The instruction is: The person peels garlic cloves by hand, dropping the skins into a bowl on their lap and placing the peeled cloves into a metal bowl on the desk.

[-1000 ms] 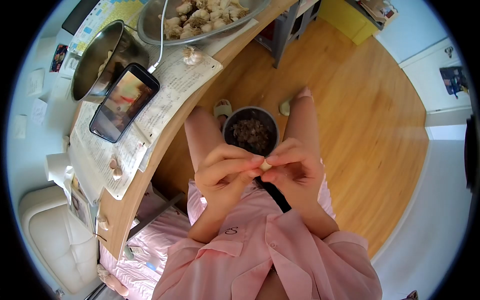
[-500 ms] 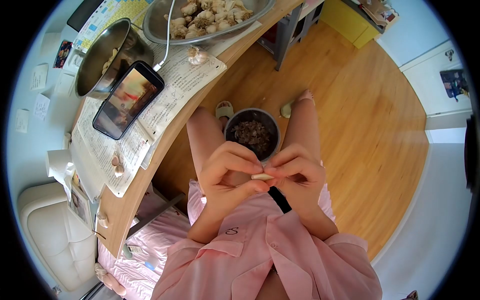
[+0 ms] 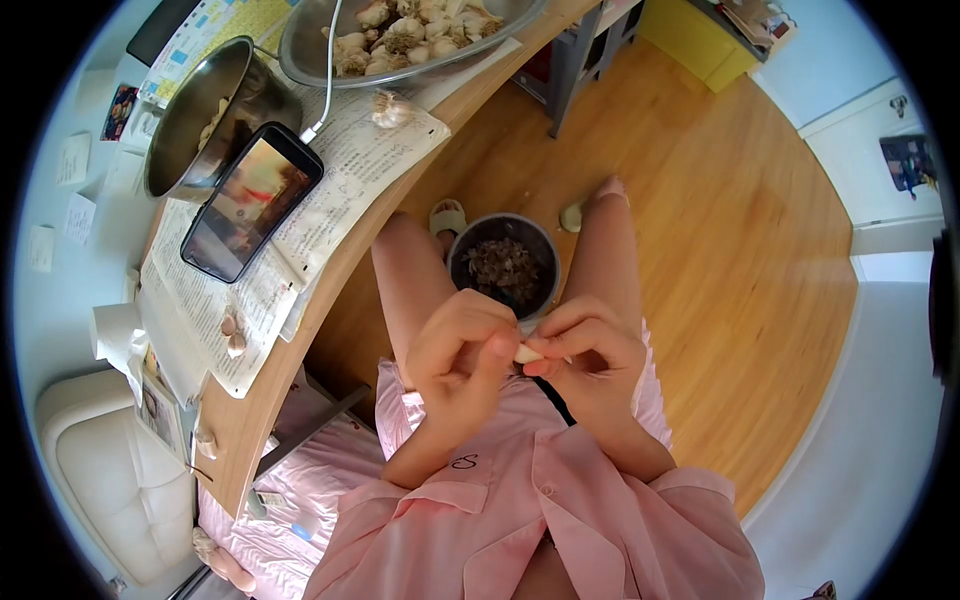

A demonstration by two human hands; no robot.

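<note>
A pale garlic clove [image 3: 526, 354] is pinched between the fingertips of my right hand [image 3: 595, 350], above my lap. My left hand [image 3: 462, 352] meets it from the other side, fingers curled and thumb raised against the clove's near end; its exact contact is partly hidden. Below and beyond both hands, a metal bucket [image 3: 548, 240] between my legs holds brownish garlic skins [image 3: 500, 268].
On the desk [image 3: 290, 375] at left lie a phone [image 3: 250, 205] leaning on a steel pot [image 3: 165, 150], printed sheets [image 3: 350, 180], a garlic bulb [image 3: 391, 109] and loose cloves [image 3: 234, 343]. A steel bowl [image 3: 300, 65] of garlic bulbs stands at the back. The desk edge runs beside my left leg.
My left thumb has lifted and drawn in toward the curled fingers, and the left hand has rolled slightly. The clove has turned in my right fingertips and shows less of its length.
</note>
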